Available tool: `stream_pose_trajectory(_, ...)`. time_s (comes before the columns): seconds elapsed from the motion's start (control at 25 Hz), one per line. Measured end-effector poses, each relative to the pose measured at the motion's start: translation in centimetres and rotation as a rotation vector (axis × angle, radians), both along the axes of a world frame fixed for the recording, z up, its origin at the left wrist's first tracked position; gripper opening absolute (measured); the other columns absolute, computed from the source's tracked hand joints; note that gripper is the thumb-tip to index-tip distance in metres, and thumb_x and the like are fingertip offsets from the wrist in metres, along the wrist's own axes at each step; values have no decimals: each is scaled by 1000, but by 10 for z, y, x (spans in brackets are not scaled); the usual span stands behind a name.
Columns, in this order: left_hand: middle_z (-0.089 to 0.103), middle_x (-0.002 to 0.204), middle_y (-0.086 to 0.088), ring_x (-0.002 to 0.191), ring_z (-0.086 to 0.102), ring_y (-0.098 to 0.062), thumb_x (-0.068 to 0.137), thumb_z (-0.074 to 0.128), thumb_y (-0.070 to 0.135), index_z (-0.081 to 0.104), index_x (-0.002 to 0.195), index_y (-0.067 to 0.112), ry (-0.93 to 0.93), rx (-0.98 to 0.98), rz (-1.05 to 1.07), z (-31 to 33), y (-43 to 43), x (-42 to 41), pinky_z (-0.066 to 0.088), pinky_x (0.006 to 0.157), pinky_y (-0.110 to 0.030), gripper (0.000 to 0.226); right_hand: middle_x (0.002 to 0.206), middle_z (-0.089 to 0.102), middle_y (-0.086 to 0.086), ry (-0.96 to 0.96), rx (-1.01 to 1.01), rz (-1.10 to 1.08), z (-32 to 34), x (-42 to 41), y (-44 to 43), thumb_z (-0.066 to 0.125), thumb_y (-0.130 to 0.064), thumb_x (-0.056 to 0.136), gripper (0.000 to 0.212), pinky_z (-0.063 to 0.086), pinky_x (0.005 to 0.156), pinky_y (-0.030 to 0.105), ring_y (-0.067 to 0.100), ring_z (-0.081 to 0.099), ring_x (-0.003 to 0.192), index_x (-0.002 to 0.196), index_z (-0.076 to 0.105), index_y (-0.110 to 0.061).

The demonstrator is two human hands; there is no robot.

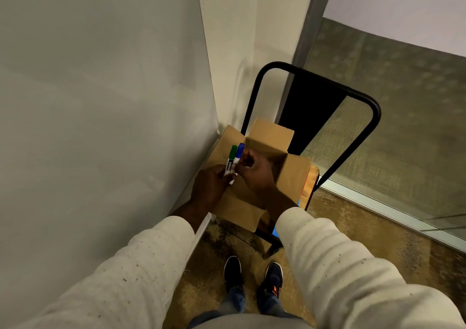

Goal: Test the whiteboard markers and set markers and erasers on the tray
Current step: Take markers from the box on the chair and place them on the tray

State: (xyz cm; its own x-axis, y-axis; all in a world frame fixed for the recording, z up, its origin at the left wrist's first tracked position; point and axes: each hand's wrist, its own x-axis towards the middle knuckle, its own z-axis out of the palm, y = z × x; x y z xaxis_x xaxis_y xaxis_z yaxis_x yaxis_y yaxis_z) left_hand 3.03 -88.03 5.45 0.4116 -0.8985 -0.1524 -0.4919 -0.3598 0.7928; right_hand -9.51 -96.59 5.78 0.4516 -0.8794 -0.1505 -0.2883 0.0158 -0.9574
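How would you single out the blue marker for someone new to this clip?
Find the open cardboard box on the black chair beside the whiteboard. Over its left flap, both hands hold two markers together. The blue marker is the right one, its cap higher than the green marker.

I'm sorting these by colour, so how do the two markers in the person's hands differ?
The green marker has a green cap; the blue marker has a blue one. The green marker lies nearer the whiteboard, the blue marker nearer the open cardboard box. The green marker's barrel shows dark lettering; the blue marker's barrel is mostly hidden by the right hand. Both are capped, white-barrelled, side by side, caps pointing away, with the left hand holding them.
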Motion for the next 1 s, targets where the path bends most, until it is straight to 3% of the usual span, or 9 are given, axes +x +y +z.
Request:
stream_pose_trajectory(0.08,71,88,7,84,66,-14,93,61,40,72,104,25,-27,2,11,2,-2,-1,54,75,-30,22,104,68,-9,-4,-11,-9,-2,0,2,70,-24,90,22,56,89,38,4,64,95,109,61,-21)
stream_pose_trajectory(0.16,71,86,8,80,65,-12,93,58,45,72,101,27,-68,12,37,1,-6,0,56,72,-33,25,124,62,-10,30,-40,-35,-10,0,2,61,-44,94,39,50,101,39,5,58,113,128,54,-27)
stream_pose_trajectory(0.24,72,86,6,78,66,-12,93,57,50,73,101,25,-92,7,48,0,-8,4,58,72,-37,30,153,38,-7,185,-130,2,-23,0,-1,45,-59,95,58,29,117,41,12,35,141,147,33,-35)
stream_pose_trajectory(0.32,72,89,5,81,67,-11,91,57,53,72,104,25,-130,-4,40,-3,-10,10,59,72,-36,35,163,13,-7,377,-226,74,-36,1,-6,34,-60,97,65,12,121,45,15,8,150,154,18,-34)
stream_pose_trajectory(0.44,72,99,0,87,65,-11,92,59,47,70,112,20,-204,-23,30,-4,-10,16,53,77,-26,35,165,4,-3,563,-234,111,-49,7,-11,36,-55,99,62,6,121,54,21,1,151,154,15,-34)
stream_pose_trajectory(0.52,70,103,-3,92,63,-14,93,58,44,69,117,19,-234,-8,31,-7,-11,19,47,81,-23,36,164,3,-1,698,-209,163,-62,12,-14,42,-57,96,68,5,120,57,25,0,151,154,13,-34)
stream_pose_trajectory(0.64,70,104,-6,95,64,-23,93,58,43,68,119,20,-203,30,34,-13,-9,23,53,90,-36,36,159,19,5,833,-218,221,-76,18,-17,54,-63,86,77,12,117,60,31,14,147,150,22,-33)
stream_pose_trajectory(0.76,68,104,-9,97,62,-28,93,59,40,68,120,20,-221,58,48,-13,-7,25,52,90,-43,35,140,41,10,927,-202,313,-85,26,-20,56,-68,79,74,29,108,56,36,33,130,142,35,-34)
stream_pose_trajectory(1.0,68,107,-5,100,62,-26,92,58,45,67,121,25,-179,91,48,-21,-5,31,54,86,-44,36,123,51,11,991,-168,363,-96,34,-22,56,-51,87,51,37,98,52,36,48,113,130,48,-25)
